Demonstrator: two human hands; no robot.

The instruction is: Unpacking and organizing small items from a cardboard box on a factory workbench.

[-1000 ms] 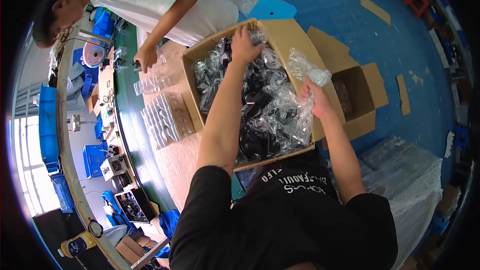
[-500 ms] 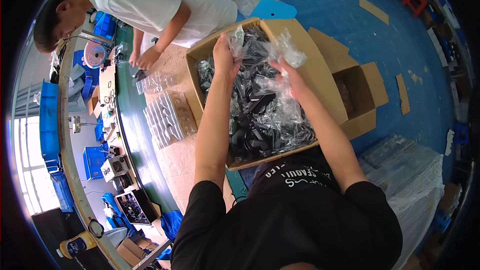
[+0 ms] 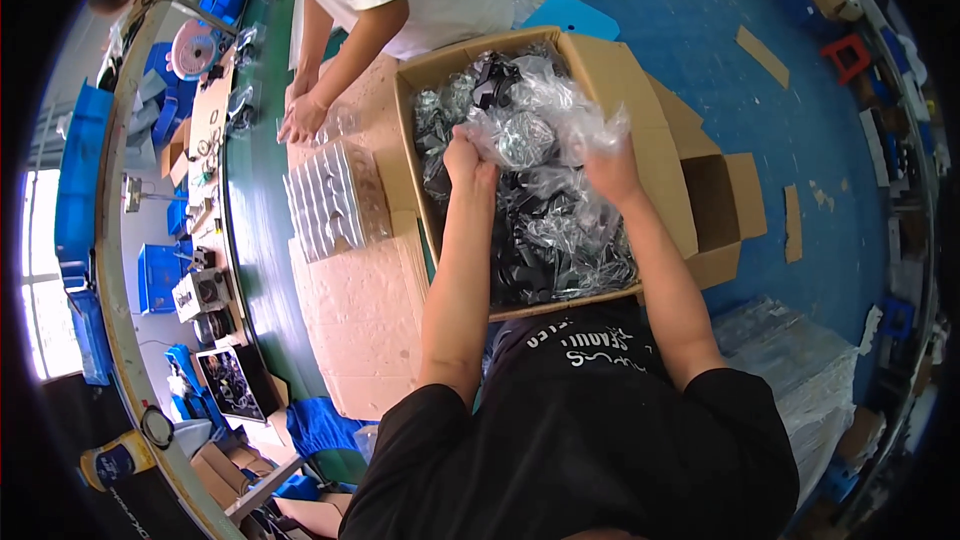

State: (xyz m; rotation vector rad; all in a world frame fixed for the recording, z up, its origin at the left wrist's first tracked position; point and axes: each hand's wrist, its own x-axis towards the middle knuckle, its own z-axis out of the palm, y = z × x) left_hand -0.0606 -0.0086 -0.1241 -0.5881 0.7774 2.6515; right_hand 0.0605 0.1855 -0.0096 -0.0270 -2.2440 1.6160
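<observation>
your left hand (image 3: 468, 160) and right hand (image 3: 612, 168) both grip the clear plastic bag (image 3: 530, 135) inside the open carton (image 3: 660, 170), so best tug evenly, avoiding snags on black parts (image 3: 525, 255) nearby

Carton walls (image 3: 440, 70) block sides; room abv.

My left grip (image 3: 468, 165) has drawn back from the far end of the carton (image 3: 405, 120) to pinch the clear plastic bag (image 3: 570, 100). My right grip (image 3: 612, 170) has moved inward from the side edge, and a rounded, film-wrapped bundle (image 3: 525, 142) now shows between the two. Co-worker's hands (image 3: 303, 120), one visible a second ago, are now together.
</observation>
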